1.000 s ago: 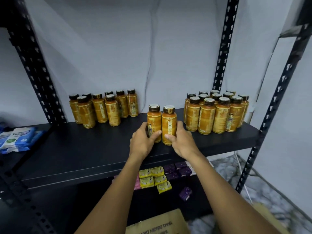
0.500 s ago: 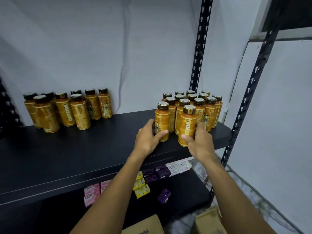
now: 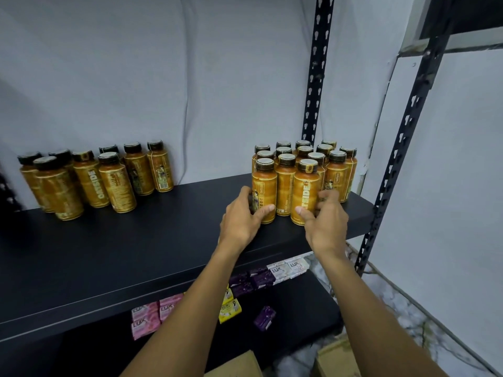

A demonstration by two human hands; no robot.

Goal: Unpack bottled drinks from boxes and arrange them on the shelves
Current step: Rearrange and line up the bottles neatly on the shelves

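Left hand (image 3: 241, 217): thumb and fingers curled round the front-left bottle (image 3: 264, 191), low on its body.
Right hand (image 3: 325, 221): thumb across the label of the front-right bottle (image 3: 304, 194), fingers wrapped round its far side.
Held bottles: both upright on the shelf (image 3: 136, 254), at the front of the bottle cluster (image 3: 337, 175) and touching it.
Risk, toppling: the grips sit low on tall bottles, so a firm push inward could tip them into the packed rows behind.
Risk, crowding: the cluster's right edge stands near the shelf end, and a sideways shove might send a bottle over.
Risk, release: the right fingers look wedged against neighbouring bottles, so pulling away may drag one along.
Surface: dark, smooth, flat board.
Room: pale wall (image 3: 163, 77) behind the cluster; perforated upright (image 3: 314, 77) behind it; second group (image 3: 109, 180) well apart to its left; soap packets (image 3: 152, 314) and cardboard boxes (image 3: 337, 360) below it.
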